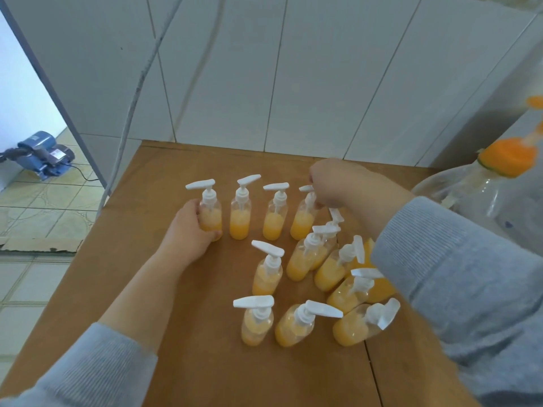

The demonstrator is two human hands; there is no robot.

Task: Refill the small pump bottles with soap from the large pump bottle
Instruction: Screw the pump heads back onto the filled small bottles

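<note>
Several small clear pump bottles with white pumps and orange soap stand on a brown wooden table [205, 348]. My left hand [188, 233] grips the far-left bottle of the back row [210, 212] around its body. My right hand [332, 183] pinches the pump neck of the rightmost back-row bottle [302, 220]. The large clear pump bottle [482, 198] with an orange pump top stands at the table's right edge, behind my right sleeve.
Two more bottles [240, 218] stand between my hands in the back row; a loose cluster [323, 268] fills the table's middle and right. White tiled walls [264, 69] close the back. A blue machine [44, 154] sits on the floor at left.
</note>
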